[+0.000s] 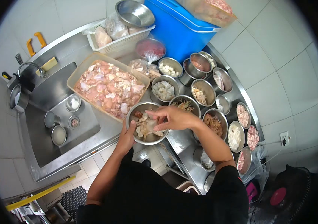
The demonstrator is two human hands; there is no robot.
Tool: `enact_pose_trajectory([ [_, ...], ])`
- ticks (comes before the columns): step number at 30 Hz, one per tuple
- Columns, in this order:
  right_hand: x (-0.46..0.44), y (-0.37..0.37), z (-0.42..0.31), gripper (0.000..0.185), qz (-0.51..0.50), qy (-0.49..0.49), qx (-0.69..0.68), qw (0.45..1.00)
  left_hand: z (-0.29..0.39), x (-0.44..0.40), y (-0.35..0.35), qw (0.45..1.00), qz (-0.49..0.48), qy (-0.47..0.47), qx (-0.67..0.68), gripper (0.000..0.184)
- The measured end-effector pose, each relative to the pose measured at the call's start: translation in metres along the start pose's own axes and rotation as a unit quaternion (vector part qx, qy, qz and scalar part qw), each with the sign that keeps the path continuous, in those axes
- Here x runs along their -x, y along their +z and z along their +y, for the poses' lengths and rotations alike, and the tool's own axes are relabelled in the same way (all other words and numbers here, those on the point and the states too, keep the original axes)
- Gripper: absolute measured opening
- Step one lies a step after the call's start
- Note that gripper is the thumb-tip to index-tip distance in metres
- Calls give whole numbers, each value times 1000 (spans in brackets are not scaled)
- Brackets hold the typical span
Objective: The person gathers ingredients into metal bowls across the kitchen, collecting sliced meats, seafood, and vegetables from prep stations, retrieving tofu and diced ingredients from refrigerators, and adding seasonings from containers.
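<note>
My left hand [126, 137] is closed on the left rim of a round steel bowl [150, 141], its thumb lying over the edge. Pale, brownish pieces of food [144, 127] and some reddish bits lie in the bowl; I cannot make out their kind. Over the bowl's right side, my right hand [172, 117] has its fingers stretched out and apart, with nothing visible between them. Just beyond the bowl stands a large plastic tub [77, 98] heaped with raw chicken pieces [108, 86].
Several steel bowls of ingredients, among them peeled shrimp [163, 90] and white balls [169, 70], crowd the counter at right. A sink [86, 125] lies left. Behind stand a white basket [125, 44] and a blue cooler box [177, 33]. A fan [286, 198] is at lower right.
</note>
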State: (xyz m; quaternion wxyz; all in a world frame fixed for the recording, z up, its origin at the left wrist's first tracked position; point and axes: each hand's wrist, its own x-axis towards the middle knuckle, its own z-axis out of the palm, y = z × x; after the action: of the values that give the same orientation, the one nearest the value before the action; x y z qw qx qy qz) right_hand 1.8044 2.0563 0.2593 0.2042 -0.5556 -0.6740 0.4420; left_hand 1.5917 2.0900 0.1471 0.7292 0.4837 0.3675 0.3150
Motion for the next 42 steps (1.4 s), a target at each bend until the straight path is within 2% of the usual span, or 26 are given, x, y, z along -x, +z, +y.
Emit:
enact_pose_trajectory([
  [1, -2, -7, 2, 32, 3, -1, 5, 1000, -3, -1, -1, 1000, -3, 5, 2, 48],
  [3, -8, -20, 14, 30, 89, -36, 82, 992, 1, 4, -3, 999, 17, -47, -4, 48],
  [5, -24, -37, 32, 17, 178, 28, 141, 974, 7, 10, -5, 999, 6, -49, 3, 50],
  [6, -35, -48, 38, 15, 180, 105, 161, 965, 13, 14, -4, 997, 17, -72, 12, 52],
  [8, -61, -62, 84, 16, 228, 111, 253, 933, 16, 18, -4, 995, 26, -95, 20, 53],
  [10, -88, -70, 136, 16, 247, 140, 259, 923, 14, 21, -8, 996, 30, -75, 24, 56],
  [11, -96, -71, 138, 16, 262, 169, 261, 914, 15, 22, -10, 997, 29, -72, 25, 56],
  [15, -117, -63, 130, 15, 192, 171, 313, 914, 9, 26, -18, 994, 63, -86, -5, 57],
  [16, -126, -56, 135, 17, 200, 190, 362, 890, 4, 25, -19, 998, 60, -35, 0, 57],
  [17, -135, -54, 144, 17, 184, 190, 356, 896, 3, 27, -19, 998, 58, 12, 4, 58],
  [18, -145, -55, 155, 18, 169, 210, 380, 885, 15, 32, -22, 997, 41, -64, 5, 59],
  [19, -150, -52, 161, 20, 160, 226, 404, 872, 16, 37, -25, 996, 50, -73, 4, 59],
  [23, -142, -57, 146, 20, 187, 223, 384, 876, 27, 41, -27, 994, 44, -82, 54, 68],
  [26, -130, -71, 151, 20, 137, 175, 310, 924, 12, 40, -36, 991, 74, -105, 46, 71],
  [27, -127, -72, 148, 20, 138, 176, 311, 924, 12, 41, -36, 991, 76, -104, 26, 71],
  [29, -116, -76, 143, 18, 183, 176, 282, 925, 11, 40, -37, 992, 71, -101, 4, 72],
  [30, -113, -77, 142, 18, 188, 179, 284, 923, 11, 41, -37, 992, 79, -96, 2, 71],
  [32, -110, -74, 142, 19, 173, 206, 408, 873, 14, 41, -31, 993, 81, -89, -1, 71],
  [35, -112, -67, 170, 22, 183, 201, 415, 868, 18, 42, -28, 992, 93, -86, -8, 68],
  [38, -108, -67, 152, 20, 188, 190, 385, 884, 0, 41, -33, 993, 109, -56, 2, 59],
  [40, -107, -65, 149, 18, 206, 173, 362, 893, -2, 42, -33, 995, 95, 31, 28, 53],
  [42, -102, -72, 146, 14, 244, 157, 279, 916, 5, 46, -33, 995, 85, 24, 47, 53],
])
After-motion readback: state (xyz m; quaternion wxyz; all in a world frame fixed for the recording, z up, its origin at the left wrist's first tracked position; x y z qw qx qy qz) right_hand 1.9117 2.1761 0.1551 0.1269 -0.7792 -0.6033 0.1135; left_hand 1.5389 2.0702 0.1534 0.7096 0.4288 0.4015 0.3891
